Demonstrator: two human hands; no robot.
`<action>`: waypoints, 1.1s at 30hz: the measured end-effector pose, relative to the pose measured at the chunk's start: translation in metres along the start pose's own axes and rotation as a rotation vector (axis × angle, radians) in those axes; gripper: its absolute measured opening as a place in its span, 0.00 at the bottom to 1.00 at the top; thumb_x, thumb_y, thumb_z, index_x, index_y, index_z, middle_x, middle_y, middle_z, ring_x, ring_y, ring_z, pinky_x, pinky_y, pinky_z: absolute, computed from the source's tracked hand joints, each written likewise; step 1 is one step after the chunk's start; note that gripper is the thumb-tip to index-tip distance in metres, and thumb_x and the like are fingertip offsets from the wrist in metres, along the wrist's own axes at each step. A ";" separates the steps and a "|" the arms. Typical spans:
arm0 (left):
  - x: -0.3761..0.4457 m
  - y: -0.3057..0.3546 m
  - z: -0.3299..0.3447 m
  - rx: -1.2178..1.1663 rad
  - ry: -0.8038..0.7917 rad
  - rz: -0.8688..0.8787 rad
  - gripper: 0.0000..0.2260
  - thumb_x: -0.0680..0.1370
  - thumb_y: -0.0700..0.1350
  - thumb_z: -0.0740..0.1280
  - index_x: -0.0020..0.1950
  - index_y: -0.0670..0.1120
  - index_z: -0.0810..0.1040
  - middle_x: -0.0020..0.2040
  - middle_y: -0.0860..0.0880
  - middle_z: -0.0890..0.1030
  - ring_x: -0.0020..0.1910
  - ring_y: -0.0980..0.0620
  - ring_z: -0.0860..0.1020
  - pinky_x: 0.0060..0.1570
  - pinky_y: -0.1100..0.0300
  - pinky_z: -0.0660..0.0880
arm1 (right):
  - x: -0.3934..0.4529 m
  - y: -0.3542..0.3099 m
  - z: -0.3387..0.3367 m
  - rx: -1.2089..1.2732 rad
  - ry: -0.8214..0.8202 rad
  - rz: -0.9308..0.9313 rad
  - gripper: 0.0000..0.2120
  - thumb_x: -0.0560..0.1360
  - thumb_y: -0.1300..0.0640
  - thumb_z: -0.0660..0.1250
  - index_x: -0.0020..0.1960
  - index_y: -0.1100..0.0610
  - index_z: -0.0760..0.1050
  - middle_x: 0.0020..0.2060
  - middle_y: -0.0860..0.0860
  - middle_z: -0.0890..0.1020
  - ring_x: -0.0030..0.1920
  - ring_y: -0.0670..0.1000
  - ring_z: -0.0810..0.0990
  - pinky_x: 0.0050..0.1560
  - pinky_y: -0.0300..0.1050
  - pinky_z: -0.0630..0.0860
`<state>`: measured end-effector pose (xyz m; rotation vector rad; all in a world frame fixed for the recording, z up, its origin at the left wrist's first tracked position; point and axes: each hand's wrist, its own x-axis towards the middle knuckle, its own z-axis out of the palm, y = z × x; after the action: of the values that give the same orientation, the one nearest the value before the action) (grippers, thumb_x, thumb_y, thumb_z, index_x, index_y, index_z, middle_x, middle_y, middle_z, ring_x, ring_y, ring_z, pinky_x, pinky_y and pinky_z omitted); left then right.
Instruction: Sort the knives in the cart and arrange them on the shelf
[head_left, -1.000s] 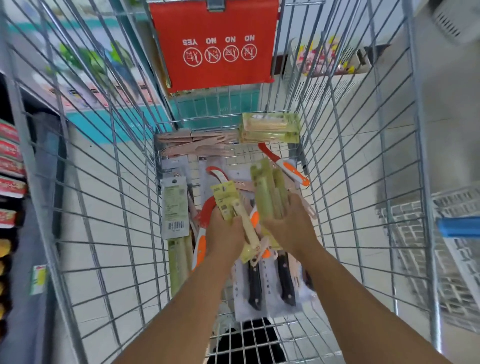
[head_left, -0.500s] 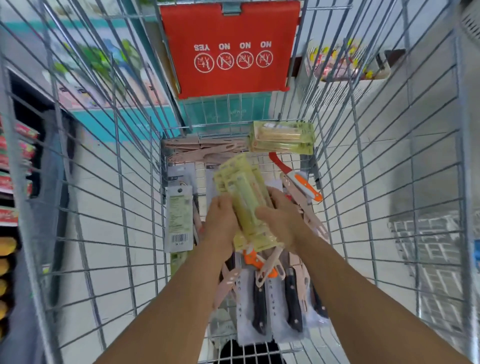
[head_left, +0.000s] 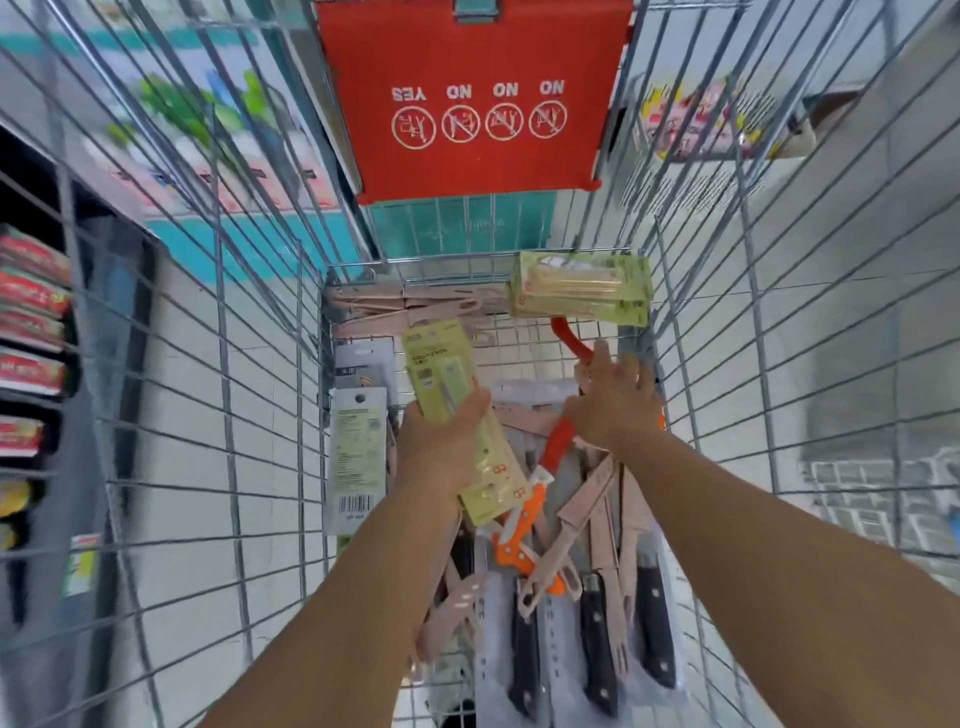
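Note:
I look down into a wire shopping cart (head_left: 691, 332) full of knives. My left hand (head_left: 441, 441) is shut on a stack of pale green knife packs (head_left: 452, 395), held above the pile. My right hand (head_left: 615, 405) reaches to the right with fingers spread, over a red-sheathed knife (head_left: 566, 338) near the cart's right side. Below lie an orange-handled knife (head_left: 519, 540), several pink knives (head_left: 587, 509) and black-handled knives (head_left: 597, 639) in clear packs. More green packs (head_left: 582, 291) and pink knives (head_left: 410, 306) lie at the far end.
A grey carded pack with a barcode (head_left: 356, 457) leans on the cart's left wall. A red child-seat flap (head_left: 472, 98) hangs at the far end. A store shelf with red packages (head_left: 31, 312) stands at left. Another cart (head_left: 883, 499) is at right.
My right hand has let go of the green packs and moved right toward the red-sheathed knife. My left hand now holds the green stack alone.

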<state>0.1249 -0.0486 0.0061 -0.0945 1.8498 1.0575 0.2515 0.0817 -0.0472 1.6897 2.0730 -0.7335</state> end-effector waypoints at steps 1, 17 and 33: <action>0.001 -0.001 0.000 0.006 -0.006 -0.001 0.31 0.60 0.65 0.72 0.58 0.52 0.77 0.53 0.49 0.82 0.49 0.47 0.81 0.51 0.46 0.79 | 0.002 0.002 0.001 -0.034 -0.013 -0.029 0.39 0.74 0.53 0.64 0.77 0.50 0.44 0.76 0.54 0.50 0.76 0.60 0.47 0.73 0.62 0.54; -0.003 0.027 0.067 -0.141 -0.111 -0.131 0.34 0.68 0.64 0.72 0.65 0.45 0.70 0.57 0.46 0.79 0.49 0.46 0.80 0.41 0.54 0.81 | -0.051 0.036 0.038 0.032 -0.012 -0.255 0.16 0.73 0.58 0.62 0.61 0.53 0.74 0.59 0.52 0.76 0.62 0.57 0.74 0.58 0.52 0.74; 0.028 0.042 0.129 -0.250 -0.084 -0.276 0.25 0.76 0.61 0.65 0.59 0.41 0.74 0.52 0.44 0.81 0.50 0.43 0.80 0.53 0.47 0.78 | -0.019 -0.009 -0.021 1.181 0.293 0.242 0.26 0.66 0.45 0.66 0.63 0.51 0.70 0.53 0.50 0.79 0.53 0.54 0.79 0.53 0.56 0.78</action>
<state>0.1807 0.0776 -0.0099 -0.4340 1.5699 1.0742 0.2478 0.0785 -0.0181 2.6746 1.5541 -1.9474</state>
